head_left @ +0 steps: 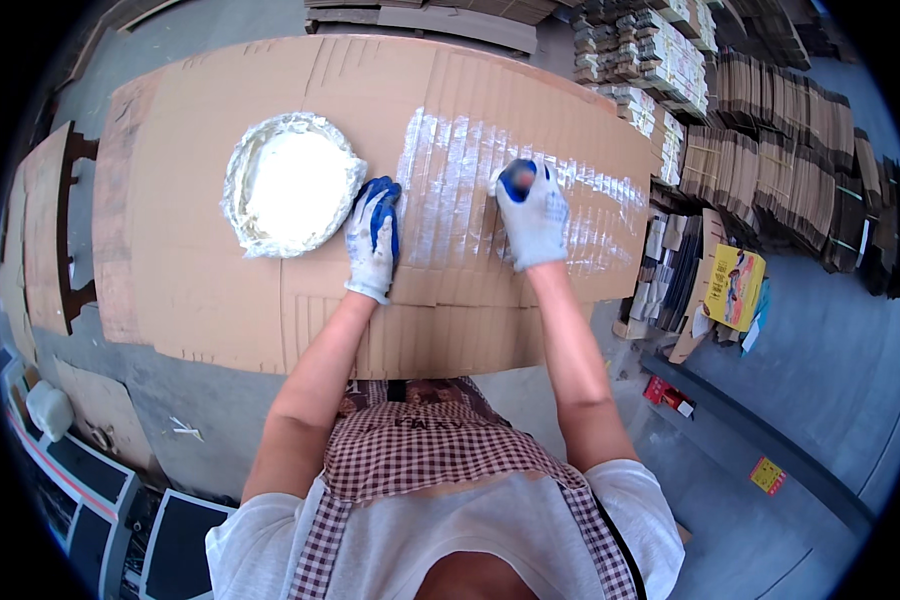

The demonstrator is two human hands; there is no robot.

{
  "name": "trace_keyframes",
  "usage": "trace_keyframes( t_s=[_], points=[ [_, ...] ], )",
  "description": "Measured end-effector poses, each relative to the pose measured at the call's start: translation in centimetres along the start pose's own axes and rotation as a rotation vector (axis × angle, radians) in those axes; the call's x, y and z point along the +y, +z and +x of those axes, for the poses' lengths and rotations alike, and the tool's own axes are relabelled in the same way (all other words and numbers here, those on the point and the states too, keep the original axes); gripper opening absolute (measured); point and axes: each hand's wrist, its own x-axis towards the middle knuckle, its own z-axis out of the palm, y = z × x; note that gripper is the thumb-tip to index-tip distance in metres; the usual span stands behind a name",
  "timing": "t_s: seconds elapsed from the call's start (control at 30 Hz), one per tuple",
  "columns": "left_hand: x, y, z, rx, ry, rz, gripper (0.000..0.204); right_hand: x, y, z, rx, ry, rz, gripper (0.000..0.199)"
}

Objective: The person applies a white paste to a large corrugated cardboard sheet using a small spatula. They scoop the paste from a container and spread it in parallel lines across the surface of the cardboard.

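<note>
My left hand (374,232), in a white glove with blue coating, rests on the cardboard sheet (200,320) with its fingers stretched out. Its fingertips lie beside a round basin (352,172) wrapped in crinkled clear plastic, which contains white paste (295,190). My right hand (533,215), gloved alike, is closed around an upright handled tool (520,178). Only the tool's round, dark, reddish-centred end shows clearly; its working end is mostly hidden under my hand. Shiny whitish streaks of paste (450,190) cover the right part of the cardboard, around and beneath my right hand.
Bundled stacks of flat cardboard (770,90) stand at the far right, with pale printed bundles (660,60) beside them. A yellow box (734,288) sits right of the table. A wooden pallet (50,230) stands at left. Dark-panelled equipment (90,470) is at lower left.
</note>
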Motion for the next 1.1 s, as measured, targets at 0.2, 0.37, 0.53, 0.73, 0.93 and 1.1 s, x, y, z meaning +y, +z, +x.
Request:
trace_keyframes(
  t_s=[0.2, 0.37, 0.53, 0.73, 0.93, 1.1],
  points=[
    [0.4, 0.6, 0.2, -0.016, -0.002, -0.006, 0.041, -0.1, 2.3, -0.1, 0.029, -0.161, 0.094, 0.036],
    [-0.2, 0.3, 0.0, -0.003, -0.018, -0.005, 0.039, 0.9, 0.1, -0.1, -0.014, 0.056, 0.001, 0.037],
    [0.5, 0.5, 0.2, -0.002, -0.010, -0.037, 0.041, 2.4, 1.9, -7.9, -0.045, -0.107, 0.075, 0.036],
    [-0.2, 0.7, -0.1, -0.001, 0.000, 0.018, 0.042, 5.3, 0.3, -9.2, 0.107, 0.111, 0.075, 0.040],
    [-0.3, 0.9, -0.1, -0.018, 0.016, 0.050, 0.041, 4.8, 4.0, -12.9, 0.096, -0.022, 0.224, 0.041],
    [-0.1, 0.6, 0.0, -0.001, 0.019, 0.026, 0.039, 5.5, 1.0, -12.4, 0.218, 0.180, 0.178, 0.036]
  ],
)
